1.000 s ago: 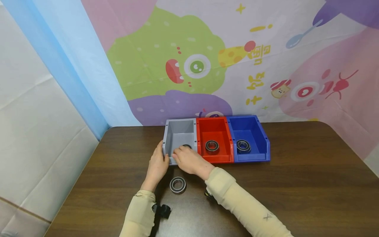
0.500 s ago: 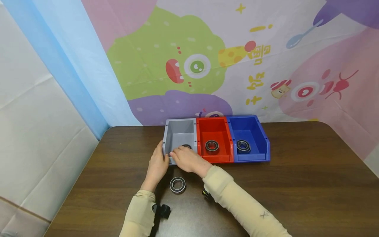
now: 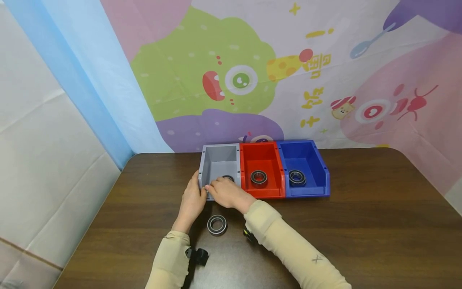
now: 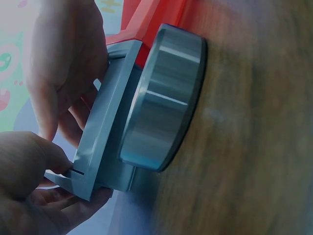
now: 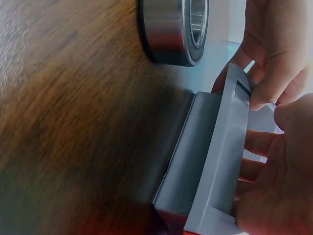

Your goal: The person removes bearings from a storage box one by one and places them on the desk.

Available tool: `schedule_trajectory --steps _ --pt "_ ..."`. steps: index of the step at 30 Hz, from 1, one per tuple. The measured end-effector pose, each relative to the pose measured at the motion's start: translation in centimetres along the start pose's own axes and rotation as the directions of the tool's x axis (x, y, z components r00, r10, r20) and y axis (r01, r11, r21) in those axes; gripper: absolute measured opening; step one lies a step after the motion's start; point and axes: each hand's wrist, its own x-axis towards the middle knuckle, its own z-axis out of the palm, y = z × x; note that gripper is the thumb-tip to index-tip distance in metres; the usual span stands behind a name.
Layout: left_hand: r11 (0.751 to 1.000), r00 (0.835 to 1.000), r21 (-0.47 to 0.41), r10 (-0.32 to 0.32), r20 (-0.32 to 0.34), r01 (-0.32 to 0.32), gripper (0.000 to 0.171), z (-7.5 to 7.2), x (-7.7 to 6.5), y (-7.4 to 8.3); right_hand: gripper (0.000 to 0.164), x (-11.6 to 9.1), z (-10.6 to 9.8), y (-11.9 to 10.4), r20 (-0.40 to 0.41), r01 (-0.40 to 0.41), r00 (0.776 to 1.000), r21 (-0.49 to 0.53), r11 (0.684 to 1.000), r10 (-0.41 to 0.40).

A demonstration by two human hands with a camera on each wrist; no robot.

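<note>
My left hand grips the front left corner of a grey bin; its thumb lies inside the wall and its fingers outside, as the left wrist view shows. Over the bin's front lip reaches my right hand, with fingers down inside. Its fingertips are hidden behind the lip, so whether they hold anything cannot be told. The thumbs of both hands are close together. Just behind the right hand, part of a ball bearing shows inside the grey bin. Another bearing lies flat on the table before it.
Against the grey bin stands a red bin with a bearing in it. A blue bin, farther right, also holds a bearing. All stand at the back of the brown table, before a printed cloth.
My right hand and forearm have shifted slightly left along the grey bin's front. The left hand keeps its grip; the bins and the bearing on the table stay in place.
</note>
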Motion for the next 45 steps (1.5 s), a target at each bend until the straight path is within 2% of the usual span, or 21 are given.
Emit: schedule_trajectory --steps 7,14,25,34,45 --pt "1.000 1.000 -0.005 -0.003 0.009 0.003 0.056 0.0 0.0 0.0 0.044 0.3 0.1 0.0 -0.019 -0.016 1.000 -0.039 0.999 0.015" --pt "1.000 1.000 0.001 -0.001 0.020 0.001 0.056 0.0 0.0 -0.1 0.042 0.7 0.5 0.0 -0.054 -0.099 0.994 -0.035 0.994 0.097" --pt "1.000 1.000 0.019 0.016 0.010 -0.016 0.055 0.1 0.0 -0.3 0.034 1.9 0.3 -0.3 0.004 -0.226 0.974 -0.068 0.972 0.227" --pt "1.000 1.000 0.018 0.022 -0.001 -0.022 0.055 0.1 -0.1 -0.3 0.032 2.0 0.6 -0.3 -0.019 -0.246 0.969 -0.066 0.967 0.245" --pt "0.999 0.999 0.015 0.032 0.007 -0.032 0.055 0.1 -0.1 -0.3 0.029 2.7 0.2 0.1 -0.003 -0.269 0.963 -0.017 0.963 0.269"
